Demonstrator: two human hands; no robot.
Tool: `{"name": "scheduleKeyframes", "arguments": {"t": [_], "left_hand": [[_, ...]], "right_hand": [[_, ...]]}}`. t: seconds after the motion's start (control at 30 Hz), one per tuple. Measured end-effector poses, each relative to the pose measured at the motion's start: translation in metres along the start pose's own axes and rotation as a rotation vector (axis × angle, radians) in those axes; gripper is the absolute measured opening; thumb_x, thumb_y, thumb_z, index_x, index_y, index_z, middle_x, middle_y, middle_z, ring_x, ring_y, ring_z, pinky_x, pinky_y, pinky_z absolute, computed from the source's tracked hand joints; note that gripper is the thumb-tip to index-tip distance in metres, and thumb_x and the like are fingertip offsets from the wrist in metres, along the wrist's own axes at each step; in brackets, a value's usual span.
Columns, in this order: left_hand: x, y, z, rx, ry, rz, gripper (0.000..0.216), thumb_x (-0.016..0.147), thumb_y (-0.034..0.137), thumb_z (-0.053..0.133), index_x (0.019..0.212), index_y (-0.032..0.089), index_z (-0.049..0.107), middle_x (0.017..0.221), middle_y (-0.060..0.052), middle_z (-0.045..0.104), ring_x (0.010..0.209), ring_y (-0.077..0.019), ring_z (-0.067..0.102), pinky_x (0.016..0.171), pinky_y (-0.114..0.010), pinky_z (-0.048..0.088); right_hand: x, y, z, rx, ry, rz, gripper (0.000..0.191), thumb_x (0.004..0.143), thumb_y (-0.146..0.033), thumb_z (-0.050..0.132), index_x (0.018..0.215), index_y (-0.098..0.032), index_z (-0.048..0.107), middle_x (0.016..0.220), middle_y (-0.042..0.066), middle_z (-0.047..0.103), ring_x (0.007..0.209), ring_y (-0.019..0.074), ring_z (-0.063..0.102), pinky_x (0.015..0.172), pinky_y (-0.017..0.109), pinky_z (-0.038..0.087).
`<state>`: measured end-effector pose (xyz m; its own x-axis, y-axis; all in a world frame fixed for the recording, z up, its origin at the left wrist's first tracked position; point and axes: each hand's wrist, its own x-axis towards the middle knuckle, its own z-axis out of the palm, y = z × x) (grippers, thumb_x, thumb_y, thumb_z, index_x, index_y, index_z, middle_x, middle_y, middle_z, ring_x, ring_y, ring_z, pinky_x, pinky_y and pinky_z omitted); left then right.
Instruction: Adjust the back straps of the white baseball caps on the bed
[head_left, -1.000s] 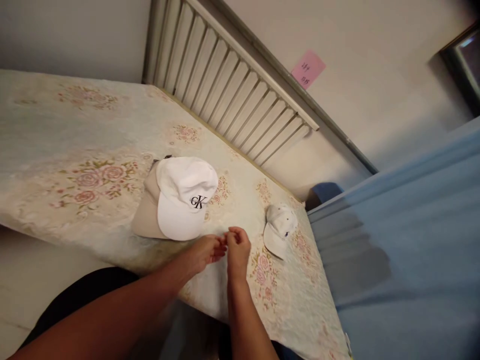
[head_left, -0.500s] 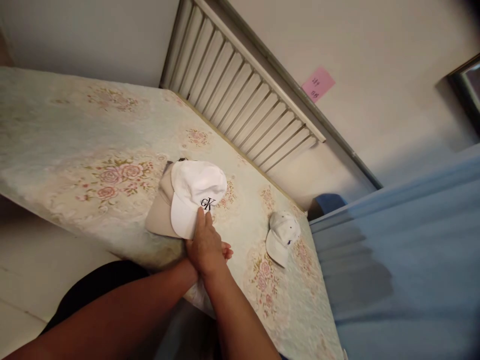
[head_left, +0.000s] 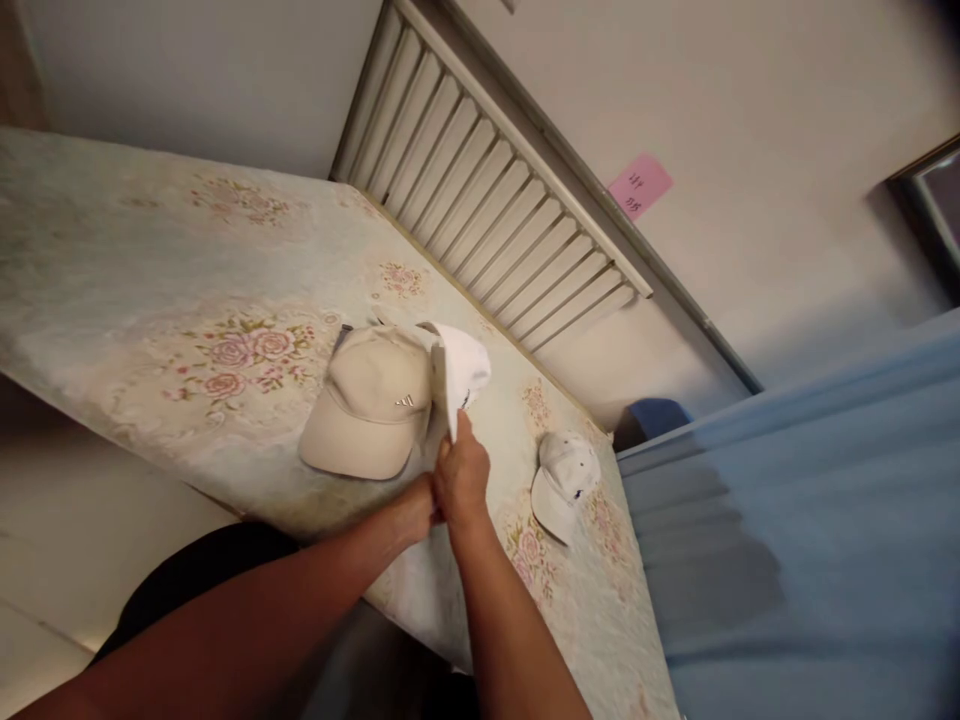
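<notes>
White cap [head_left: 469, 365], centre of the frame, has its brim pinched in the right hand [head_left: 462, 475]; the left hand [head_left: 418, 508] is tucked beside it, its hold hidden. Work looks midway: this cap is tilted, not yet laid flat, while the beige cap [head_left: 367, 405] left of centre and the pale cap [head_left: 566, 468] right of centre rest on the flowered cover [head_left: 142, 270].
</notes>
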<state>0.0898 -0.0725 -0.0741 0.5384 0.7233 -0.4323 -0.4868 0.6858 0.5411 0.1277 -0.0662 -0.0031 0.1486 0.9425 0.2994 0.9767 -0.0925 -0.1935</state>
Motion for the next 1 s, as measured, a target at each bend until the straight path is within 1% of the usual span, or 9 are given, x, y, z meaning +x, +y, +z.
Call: {"name": "scheduleKeyframes", "arguments": {"t": [0.1, 0.2, 0.37, 0.47, 0.57, 0.63, 0.7, 0.83, 1.0], "left_hand": [[0.003, 0.006, 0.001, 0.012, 0.021, -0.029, 0.005, 0.073, 0.014, 0.059, 0.068, 0.016, 0.058, 0.058, -0.003, 0.063, 0.055, -0.0136, 0.057, 0.055, -0.025, 0.042], [0.004, 0.013, 0.001, 0.008, 0.026, -0.031, 0.005, 0.067, 0.011, 0.062, 0.071, 0.015, 0.06, 0.059, -0.004, 0.065, 0.054, -0.0131, 0.058, 0.057, -0.025, 0.043], [0.006, 0.024, 0.003, -0.048, -0.003, 0.035, 0.009, 0.067, 0.012, 0.066, 0.073, 0.014, 0.06, 0.062, -0.004, 0.066, 0.055, -0.0129, 0.06, 0.059, -0.025, 0.044], [0.005, 0.027, 0.009, -0.107, -0.092, 0.085, 0.009, 0.071, 0.015, 0.066, 0.078, 0.013, 0.061, 0.07, -0.007, 0.068, 0.063, -0.0143, 0.063, 0.064, -0.026, 0.047], [0.004, 0.031, 0.014, -0.194, -0.23, 0.13, 0.014, 0.077, 0.021, 0.066, 0.088, 0.013, 0.064, 0.083, -0.011, 0.071, 0.078, -0.0179, 0.067, 0.075, -0.028, 0.049], [0.003, 0.033, 0.018, -0.272, -0.326, 0.133, 0.021, 0.081, 0.029, 0.065, 0.094, 0.012, 0.065, 0.094, -0.014, 0.071, 0.091, -0.0213, 0.067, 0.083, -0.032, 0.049], [0.002, 0.034, 0.023, -0.344, -0.391, 0.13, 0.029, 0.084, 0.038, 0.062, 0.101, 0.014, 0.065, 0.104, -0.013, 0.07, 0.101, -0.0234, 0.065, 0.088, -0.034, 0.048], [-0.001, 0.033, 0.03, -0.383, -0.456, 0.143, 0.038, 0.086, 0.04, 0.059, 0.115, 0.016, 0.063, 0.114, -0.011, 0.069, 0.112, -0.0274, 0.06, 0.094, -0.038, 0.047], [-0.003, 0.03, 0.034, -0.346, -0.425, 0.135, 0.044, 0.076, 0.017, 0.066, 0.119, 0.013, 0.062, 0.111, -0.011, 0.071, 0.115, -0.0302, 0.058, 0.1, -0.042, 0.043]], "right_hand": [[0.016, 0.029, -0.018, 0.116, 0.113, 0.019, 0.041, 0.089, -0.023, 0.033, 0.119, -0.016, 0.06, 0.081, 0.009, 0.071, 0.069, 0.0213, 0.065, 0.065, 0.029, 0.046], [0.017, 0.061, -0.037, 0.255, 0.139, 0.069, 0.039, 0.089, -0.029, 0.035, 0.108, -0.014, 0.065, 0.074, 0.007, 0.068, 0.06, 0.0171, 0.06, 0.058, 0.026, 0.045], [-0.015, 0.103, -0.063, 0.427, 0.137, 0.238, 0.039, 0.088, -0.038, 0.04, 0.098, -0.011, 0.066, 0.071, 0.006, 0.065, 0.055, 0.0161, 0.057, 0.047, 0.024, 0.045], [-0.043, 0.118, -0.07, 0.41, 0.161, 0.222, 0.041, 0.088, -0.039, 0.042, 0.101, -0.011, 0.068, 0.076, 0.008, 0.069, 0.062, 0.0182, 0.061, 0.053, 0.026, 0.05], [-0.073, 0.131, -0.069, 0.356, 0.17, 0.106, 0.039, 0.089, -0.034, 0.043, 0.112, -0.013, 0.067, 0.093, 0.011, 0.073, 0.084, 0.0231, 0.067, 0.076, 0.032, 0.055], [-0.094, 0.139, -0.064, 0.334, 0.133, 0.03, 0.04, 0.089, -0.027, 0.043, 0.123, -0.017, 0.062, 0.111, 0.011, 0.071, 0.102, 0.0245, 0.066, 0.091, 0.037, 0.051], [-0.113, 0.148, -0.056, 0.318, 0.11, -0.04, 0.044, 0.088, -0.02, 0.042, 0.129, -0.02, 0.058, 0.124, 0.009, 0.066, 0.115, 0.0241, 0.062, 0.1, 0.039, 0.047], [-0.142, 0.161, -0.041, 0.228, 0.134, -0.144, 0.048, 0.084, -0.013, 0.043, 0.129, -0.021, 0.057, 0.126, 0.009, 0.065, 0.118, 0.0232, 0.061, 0.101, 0.041, 0.048], [-0.148, 0.168, -0.024, 0.209, 0.187, -0.072, 0.045, 0.085, -0.013, 0.044, 0.125, -0.023, 0.061, 0.125, 0.009, 0.066, 0.117, 0.0232, 0.061, 0.1, 0.042, 0.05]]}}
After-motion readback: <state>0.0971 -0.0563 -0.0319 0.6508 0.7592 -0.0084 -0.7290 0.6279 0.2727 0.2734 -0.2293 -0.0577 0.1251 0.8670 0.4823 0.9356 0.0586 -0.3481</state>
